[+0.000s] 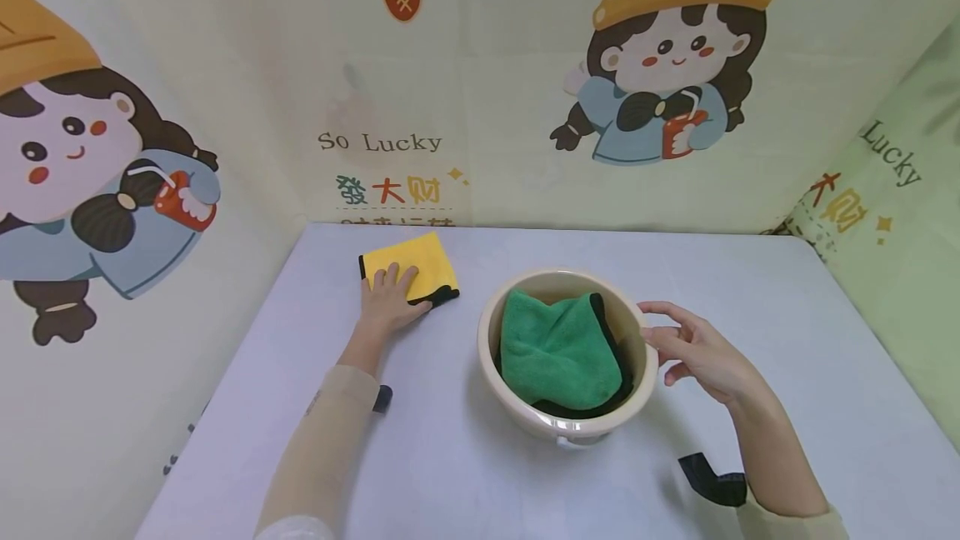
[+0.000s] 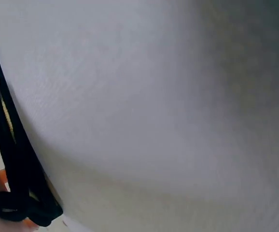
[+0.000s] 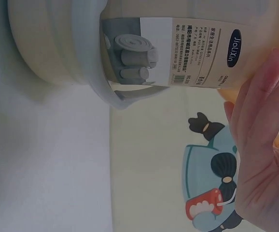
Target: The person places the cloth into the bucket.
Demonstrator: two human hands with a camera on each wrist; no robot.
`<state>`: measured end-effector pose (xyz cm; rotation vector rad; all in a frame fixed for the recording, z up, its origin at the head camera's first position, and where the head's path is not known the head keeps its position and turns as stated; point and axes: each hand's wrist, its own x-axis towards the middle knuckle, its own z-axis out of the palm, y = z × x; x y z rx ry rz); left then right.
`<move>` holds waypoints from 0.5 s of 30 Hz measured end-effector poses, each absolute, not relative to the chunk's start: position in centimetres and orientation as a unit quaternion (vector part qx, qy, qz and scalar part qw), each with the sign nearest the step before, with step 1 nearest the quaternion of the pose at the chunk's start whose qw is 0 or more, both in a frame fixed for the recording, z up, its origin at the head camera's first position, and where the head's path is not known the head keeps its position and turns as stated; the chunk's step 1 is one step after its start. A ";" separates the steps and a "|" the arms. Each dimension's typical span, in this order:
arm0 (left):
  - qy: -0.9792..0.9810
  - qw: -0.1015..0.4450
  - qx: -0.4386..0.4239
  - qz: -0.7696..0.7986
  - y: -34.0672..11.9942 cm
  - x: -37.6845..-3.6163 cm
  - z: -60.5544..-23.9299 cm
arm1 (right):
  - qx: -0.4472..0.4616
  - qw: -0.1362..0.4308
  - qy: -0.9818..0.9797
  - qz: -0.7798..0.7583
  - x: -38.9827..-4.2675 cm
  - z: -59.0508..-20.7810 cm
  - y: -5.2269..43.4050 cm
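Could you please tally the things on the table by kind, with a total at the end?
Cloths: 2, the yellow cloth under the left hand and the green cloth in the basin.
Basins: 1, the cream basin at the right hand.
Total: 3

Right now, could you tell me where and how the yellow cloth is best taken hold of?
Probably by its near right corner, coming from the right. The yellow cloth lies folded flat on the table, so a pinch at the black-trimmed edge suits it. The left hand already rests flat on its near left part, leaving the right corner free; the bowl stands apart.
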<state>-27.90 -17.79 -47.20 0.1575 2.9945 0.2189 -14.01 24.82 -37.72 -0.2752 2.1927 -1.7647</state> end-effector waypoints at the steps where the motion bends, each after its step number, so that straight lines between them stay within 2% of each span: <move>1: 0.994 0.072 0.056 0.067 -17.8 -28.0 -47.2 | -0.097 0.156 0.765 -0.617 -14.0 -37.7 24.8; 15: 0.993 0.054 0.105 0.001 -17.4 -29.1 -47.9 | -0.097 0.157 0.768 -0.614 -14.0 -37.8 24.8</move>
